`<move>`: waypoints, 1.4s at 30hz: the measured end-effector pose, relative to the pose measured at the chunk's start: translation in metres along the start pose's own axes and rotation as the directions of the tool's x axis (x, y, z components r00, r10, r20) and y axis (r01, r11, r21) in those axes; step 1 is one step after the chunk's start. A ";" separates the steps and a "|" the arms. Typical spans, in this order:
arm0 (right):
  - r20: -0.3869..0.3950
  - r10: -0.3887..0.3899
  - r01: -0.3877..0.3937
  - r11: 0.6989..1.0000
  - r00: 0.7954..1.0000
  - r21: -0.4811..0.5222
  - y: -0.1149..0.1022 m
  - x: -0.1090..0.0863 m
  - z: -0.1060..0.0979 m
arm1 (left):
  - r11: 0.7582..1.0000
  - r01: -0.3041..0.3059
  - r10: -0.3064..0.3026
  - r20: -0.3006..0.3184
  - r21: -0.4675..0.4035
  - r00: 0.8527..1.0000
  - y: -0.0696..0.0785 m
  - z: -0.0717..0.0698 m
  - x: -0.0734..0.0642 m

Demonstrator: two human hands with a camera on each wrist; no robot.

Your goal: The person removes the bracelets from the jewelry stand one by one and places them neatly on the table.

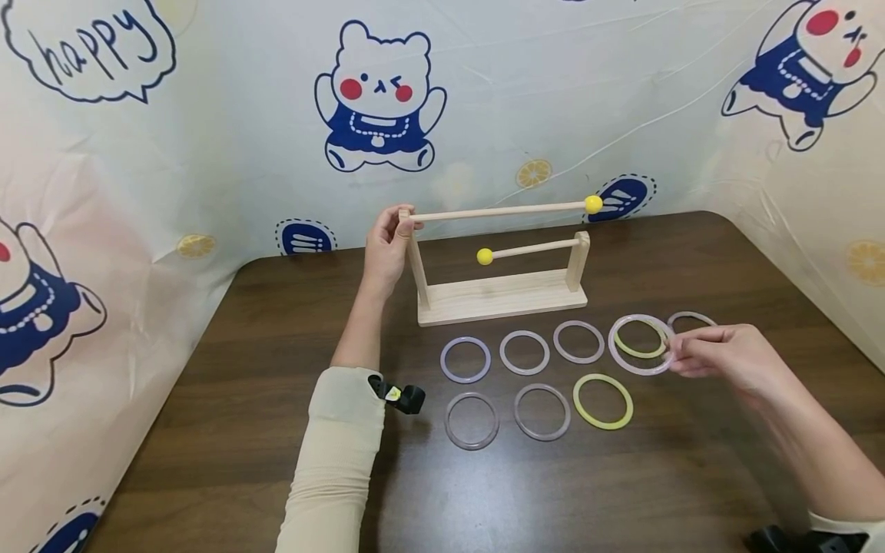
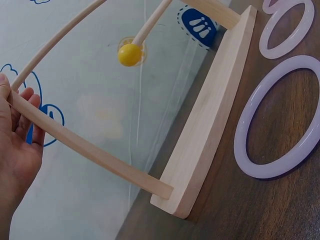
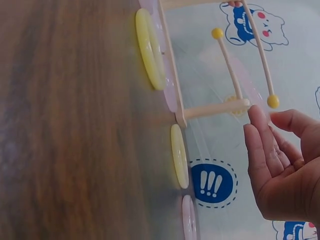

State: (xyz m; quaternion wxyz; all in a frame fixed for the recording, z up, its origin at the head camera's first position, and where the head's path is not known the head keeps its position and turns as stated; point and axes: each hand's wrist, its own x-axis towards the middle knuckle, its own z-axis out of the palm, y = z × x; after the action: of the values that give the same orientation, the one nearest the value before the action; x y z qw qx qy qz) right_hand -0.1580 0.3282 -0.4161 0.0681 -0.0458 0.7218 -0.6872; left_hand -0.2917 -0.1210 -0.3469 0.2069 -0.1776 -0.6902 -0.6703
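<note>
My left hand (image 1: 387,250) holds the top of the left post of a wooden stand (image 1: 501,296), thumb in front. The same post (image 2: 90,145) crosses the left wrist view. From it a long rod (image 1: 498,211) with a yellow ball at its tip reaches right; a shorter rod (image 1: 535,249), also ball-tipped, reaches left from the right post. Between thumb and fingers, my right hand (image 1: 733,357) pinches a pale purple ring (image 1: 612,349) by its right edge, raised off the table. Through it shows a yellow-green ring (image 1: 639,355) lying beneath.
Several rings lie in front of the stand, among them a blue-purple ring (image 1: 466,379), a clear greyish ring (image 1: 472,446) and a yellow-green ring (image 1: 603,425). Another pale ring (image 1: 691,314) lies behind my right hand. A printed cloth (image 1: 484,100) hangs behind the dark table (image 1: 263,430).
</note>
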 end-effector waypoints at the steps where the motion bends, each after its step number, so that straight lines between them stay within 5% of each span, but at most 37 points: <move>1: 0.000 0.008 -0.008 0.999 1.000 -0.036 -0.003 -0.002 0.001 | 1.000 -0.002 0.002 0.001 0.000 1.000 0.000 0.000 0.000; 8: -0.011 0.043 -0.044 0.979 0.999 -0.201 -0.031 -0.019 0.014 | 1.000 -0.013 0.013 0.006 0.002 1.000 0.000 0.001 0.001; 18: -0.015 0.062 -0.064 0.951 0.998 -0.303 -0.030 -0.021 0.006 | 1.000 -0.007 0.007 0.003 0.005 1.000 0.000 -0.002 0.001; 25: 0.003 0.103 -0.088 0.873 0.995 -0.479 -0.033 -0.026 0.003 | 1.000 0.027 -0.027 0.009 -0.001 1.000 0.002 -0.002 0.003; 32: 0.065 0.140 -0.086 0.847 0.988 -0.525 -0.033 -0.031 0.004 | 0.999 0.036 -0.036 0.013 0.009 0.999 0.002 -0.001 0.002; 39: 0.043 0.176 -0.109 0.764 0.983 -0.636 -0.035 -0.037 0.004 | 1.000 0.012 -0.012 0.001 0.004 1.000 0.002 0.000 0.000; 42: 0.045 0.185 -0.112 0.751 0.982 -0.651 -0.035 -0.038 0.005 | 1.000 -0.006 0.006 0.002 0.001 1.000 0.001 0.000 -0.001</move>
State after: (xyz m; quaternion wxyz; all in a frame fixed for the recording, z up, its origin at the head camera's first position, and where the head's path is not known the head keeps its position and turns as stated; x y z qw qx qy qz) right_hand -0.1210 0.3279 -0.3804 0.1408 -0.0455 0.9107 -0.3857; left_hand -0.2904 -0.1209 -0.3463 0.2082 -0.1800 -0.6903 -0.6691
